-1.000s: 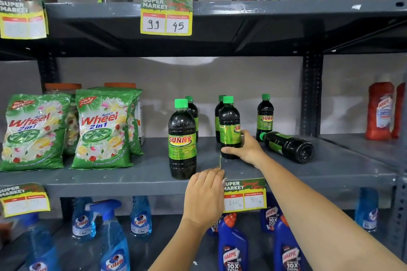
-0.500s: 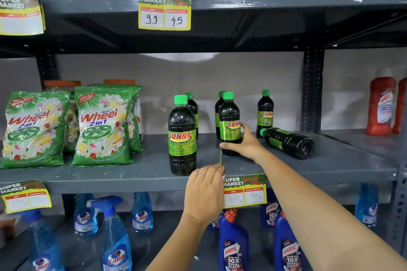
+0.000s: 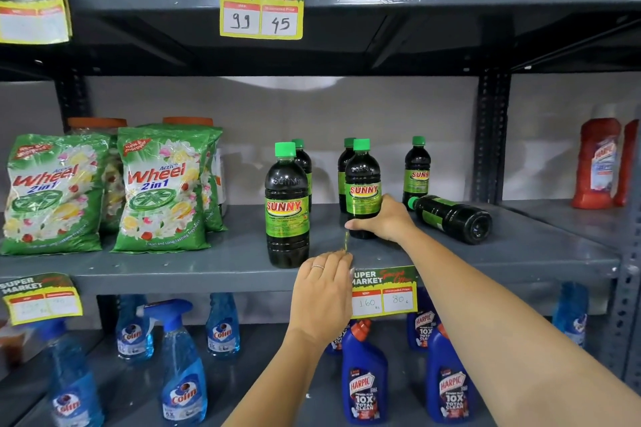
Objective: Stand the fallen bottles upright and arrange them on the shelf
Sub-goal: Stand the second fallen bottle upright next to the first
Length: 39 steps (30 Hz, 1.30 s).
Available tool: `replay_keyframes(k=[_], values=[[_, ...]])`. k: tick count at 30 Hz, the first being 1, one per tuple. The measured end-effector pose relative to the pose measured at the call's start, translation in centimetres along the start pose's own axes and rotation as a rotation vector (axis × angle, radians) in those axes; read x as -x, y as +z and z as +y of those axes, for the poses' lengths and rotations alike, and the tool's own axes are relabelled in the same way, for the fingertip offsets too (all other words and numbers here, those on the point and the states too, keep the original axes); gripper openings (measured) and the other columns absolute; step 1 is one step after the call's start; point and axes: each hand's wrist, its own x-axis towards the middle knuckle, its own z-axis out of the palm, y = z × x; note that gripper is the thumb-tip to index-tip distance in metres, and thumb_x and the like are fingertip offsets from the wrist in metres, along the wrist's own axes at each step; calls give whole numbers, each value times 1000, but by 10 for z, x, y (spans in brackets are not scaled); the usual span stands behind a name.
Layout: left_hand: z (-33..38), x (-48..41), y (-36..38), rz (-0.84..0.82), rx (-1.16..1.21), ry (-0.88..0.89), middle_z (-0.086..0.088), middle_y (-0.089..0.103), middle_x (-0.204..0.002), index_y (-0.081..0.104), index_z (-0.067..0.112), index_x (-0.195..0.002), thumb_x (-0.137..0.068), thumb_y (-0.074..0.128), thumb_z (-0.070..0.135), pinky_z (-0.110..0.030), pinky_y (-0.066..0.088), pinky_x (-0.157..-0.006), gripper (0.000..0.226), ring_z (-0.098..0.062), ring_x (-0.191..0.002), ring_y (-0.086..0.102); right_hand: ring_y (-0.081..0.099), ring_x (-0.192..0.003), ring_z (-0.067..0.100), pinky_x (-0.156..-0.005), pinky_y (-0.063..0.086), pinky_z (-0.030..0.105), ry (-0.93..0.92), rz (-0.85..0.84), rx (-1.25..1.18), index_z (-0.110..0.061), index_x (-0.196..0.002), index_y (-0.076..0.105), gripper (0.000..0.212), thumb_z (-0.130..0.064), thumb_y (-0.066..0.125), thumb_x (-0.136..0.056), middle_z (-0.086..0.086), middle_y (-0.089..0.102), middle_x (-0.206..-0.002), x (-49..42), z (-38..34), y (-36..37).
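Dark Sunny bottles with green caps stand on the grey middle shelf. My right hand is wrapped round the base of one upright Sunny bottle. Left of it stands a nearer upright bottle. To the right one fallen bottle lies on its side, its cap toward the left. Three more bottles stand behind; the rightmost is at the back. My left hand rests with curled fingers on the shelf's front edge, holding nothing that I can see.
Green Wheel detergent bags fill the shelf's left part. A price tag hangs on the front edge by my left hand. A metal upright bounds the bay on the right, red bottles beyond it. Blue spray and Harpic bottles stand below.
My right hand has kept its hold on the upright bottle and turned it a little, so its label faces forward more. My left hand stayed on the shelf edge.
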Motion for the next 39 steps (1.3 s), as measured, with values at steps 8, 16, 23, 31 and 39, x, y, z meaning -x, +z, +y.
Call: replay_keyframes(k=[8,16,23,31,39], values=[[3,2,-2,1,-14,-32,-3,68,-112,63,13,-115,-96,26,30,-36,49,-86,45,-22,-98,62,60,-106,24,-81,48,33,-21,25,65,-16,-120,53,93,-65,84,-47,4,64,-117,22,-5,-2],[3,1,-6,-73,-58,-15,-7,67,-115,62,9,-119,-89,48,26,-36,47,-91,37,-24,-105,62,63,-97,17,-78,52,32,-40,43,53,-22,-112,60,97,-74,77,-32,-3,69,-109,55,-10,-10],[6,3,-11,-57,-22,-32,-5,64,-122,56,10,-126,-95,42,25,-35,40,-97,37,-23,-112,57,63,-101,16,-83,52,33,-47,67,-8,-26,-112,60,94,-73,79,-33,-6,67,-109,84,-10,-18],[6,2,-7,33,47,-38,-4,70,-105,64,9,-112,-88,44,22,-36,47,-88,34,-23,-97,63,63,-99,15,-82,52,32,-66,71,-39,-24,-114,55,86,-68,83,-45,-5,67,-111,94,-7,-18],[8,1,-5,27,50,-41,-6,69,-108,64,7,-113,-86,54,19,-36,46,-90,31,-24,-101,62,61,-99,14,-83,52,34,-70,102,-62,-25,-114,52,85,-69,82,-48,-6,64,-112,104,-5,-16]])
